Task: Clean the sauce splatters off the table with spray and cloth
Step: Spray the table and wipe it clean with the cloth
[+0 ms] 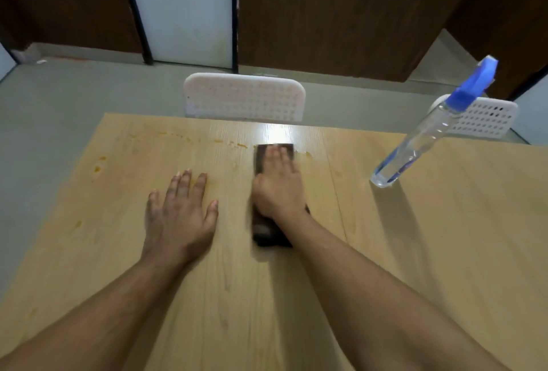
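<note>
Pressing down on a dark brown folded rectangular cloth (pixel 261 160), our right hand (pixel 278 183) is lying flat over it with straight fingers, nothing clenched; the cloth is resting on the light wood-grain table (pixel 444 237) near the middle of its far half, its far end poking out past our fingertips and its near end showing under our wrist. We are seeing the cloth's edges blurred. Just beyond and to both sides of it, a trail of orange sauce splatters (pixel 241 145) is running along the far edge, with more spots (pixel 98 167) off to the left. Our left hand (pixel 181 213) is resting palm down on the bare table beside the cloth, fingers spread, gripping nothing. Well to the right, a clear plastic spray bottle with a blue trigger head (pixel 427 136) is standing on the table. Behind the table, two white perforated plastic chair backs (pixel 243 97) are showing.
</note>
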